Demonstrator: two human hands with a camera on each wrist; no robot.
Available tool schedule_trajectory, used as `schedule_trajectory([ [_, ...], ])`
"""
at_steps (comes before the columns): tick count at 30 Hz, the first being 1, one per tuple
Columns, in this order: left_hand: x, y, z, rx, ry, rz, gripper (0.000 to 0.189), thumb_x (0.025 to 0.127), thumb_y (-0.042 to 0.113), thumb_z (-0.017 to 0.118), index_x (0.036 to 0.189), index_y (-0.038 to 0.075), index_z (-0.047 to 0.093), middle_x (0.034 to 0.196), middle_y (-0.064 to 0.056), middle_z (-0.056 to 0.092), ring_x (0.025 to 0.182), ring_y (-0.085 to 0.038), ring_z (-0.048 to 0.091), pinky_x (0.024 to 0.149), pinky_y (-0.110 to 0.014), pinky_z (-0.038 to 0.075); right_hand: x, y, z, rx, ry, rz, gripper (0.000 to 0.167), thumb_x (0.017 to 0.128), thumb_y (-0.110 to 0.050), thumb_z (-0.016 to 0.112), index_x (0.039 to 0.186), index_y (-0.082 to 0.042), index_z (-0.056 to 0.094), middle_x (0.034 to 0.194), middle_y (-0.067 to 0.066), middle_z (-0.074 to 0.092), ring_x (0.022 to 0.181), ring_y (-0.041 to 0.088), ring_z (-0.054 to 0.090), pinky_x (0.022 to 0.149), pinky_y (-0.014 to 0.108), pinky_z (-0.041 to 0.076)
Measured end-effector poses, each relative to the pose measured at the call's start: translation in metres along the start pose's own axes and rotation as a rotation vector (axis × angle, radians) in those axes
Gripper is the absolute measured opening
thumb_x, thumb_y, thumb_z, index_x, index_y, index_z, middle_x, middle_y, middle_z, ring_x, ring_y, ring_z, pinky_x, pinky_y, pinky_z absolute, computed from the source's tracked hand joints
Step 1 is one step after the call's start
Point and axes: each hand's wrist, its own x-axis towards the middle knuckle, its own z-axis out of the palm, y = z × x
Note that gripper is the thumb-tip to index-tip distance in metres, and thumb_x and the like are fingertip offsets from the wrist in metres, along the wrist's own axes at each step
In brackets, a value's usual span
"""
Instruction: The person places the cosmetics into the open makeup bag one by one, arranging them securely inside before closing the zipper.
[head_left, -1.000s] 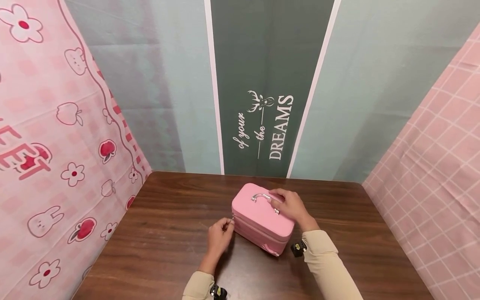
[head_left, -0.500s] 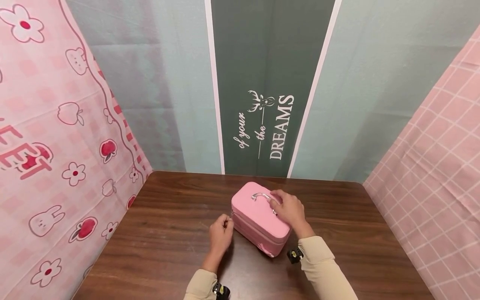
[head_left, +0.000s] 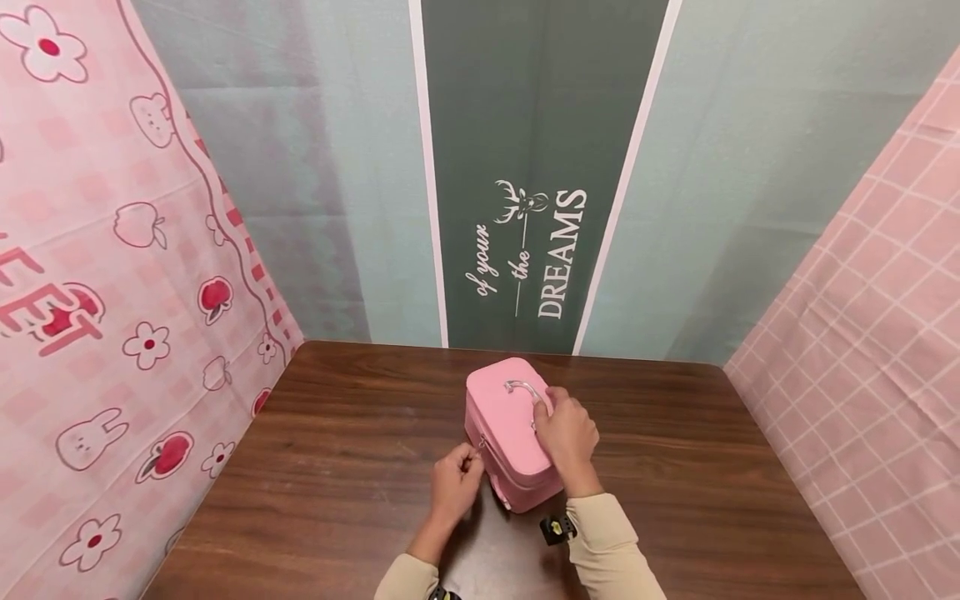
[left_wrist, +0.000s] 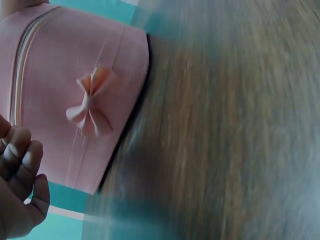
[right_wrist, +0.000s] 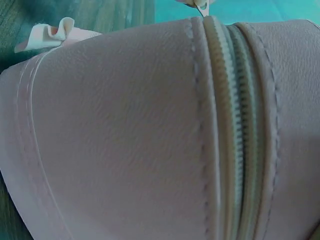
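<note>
A pink vanity case (head_left: 510, 417) with a silver handle (head_left: 522, 386) stands upright on the table, its lid lowered. A zipper (right_wrist: 240, 130) runs round it below the lid; its tooth rows lie slightly apart on the side seen in the right wrist view. My left hand (head_left: 455, 483) pinches the zipper pull (head_left: 482, 444) at the case's left side. My right hand (head_left: 567, 432) grips the handle's near end over the lid, hiding part of it. A pink bow (left_wrist: 90, 102) sits on the side facing the left wrist camera. The case's inside is hidden.
The brown wooden table (head_left: 337, 467) extends on both sides of the case. Behind it hangs a green and teal cloth (head_left: 540, 125) with white lettering. Pink patterned cloths stand left (head_left: 82, 292) and right (head_left: 885, 333).
The case has turned clockwise, its near end swinging left. My left hand and the zipper pull have moved from the far left corner onto the long side. My right hand has shifted with the case.
</note>
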Motion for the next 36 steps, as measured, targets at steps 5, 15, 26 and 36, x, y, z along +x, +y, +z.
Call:
schedule_trajectory([
  [5, 0.0, -0.002, -0.002, -0.018, -0.007, -0.036, 0.02, 0.071, -0.003, 0.062, 0.061, 0.014, 0.057, 0.055, 0.019, 0.039, 0.049, 0.003, 0.036, 0.043, -0.014, 0.029, -0.001, 0.0, 0.002, -0.004, 0.011, -0.003, 0.035, 0.087, -0.032, 0.058, 0.112, -0.008, 0.063, 0.097, 0.02, 0.065, 0.076, 0.043, 0.061, 0.057, 0.052, 0.044],
  [15, 0.002, -0.008, -0.008, 0.015, 0.014, -0.082, 0.005, 0.076, 0.006, 0.069, 0.077, 0.004, 0.074, 0.064, 0.007, 0.064, 0.055, -0.001, 0.052, 0.049, -0.018, 0.043, 0.006, 0.004, -0.004, 0.073, -0.099, -0.15, 0.038, 0.087, -0.027, 0.06, 0.116, -0.001, 0.06, 0.113, 0.022, 0.057, 0.102, 0.039, 0.055, 0.078, 0.056, 0.041],
  [26, 0.004, -0.013, -0.006, -0.014, -0.046, -0.108, 0.011, 0.075, 0.003, 0.066, 0.069, 0.012, 0.064, 0.058, 0.012, 0.054, 0.05, 0.001, 0.047, 0.044, -0.016, 0.04, 0.02, 0.011, -0.004, 0.146, -0.173, -0.599, 0.045, 0.076, -0.025, 0.071, 0.118, -0.01, 0.062, 0.133, 0.019, 0.047, 0.12, 0.038, 0.043, 0.09, 0.059, 0.035],
  [36, 0.01, -0.012, -0.006, -0.017, -0.267, -0.182, 0.015, 0.079, 0.007, 0.059, 0.067, 0.015, 0.057, 0.059, 0.013, 0.047, 0.055, -0.004, 0.045, 0.051, -0.022, 0.038, 0.021, 0.012, 0.008, 0.039, -0.254, -0.859, 0.05, 0.08, -0.045, 0.061, 0.121, -0.016, 0.062, 0.138, 0.014, 0.044, 0.125, 0.039, 0.036, 0.095, 0.057, 0.03],
])
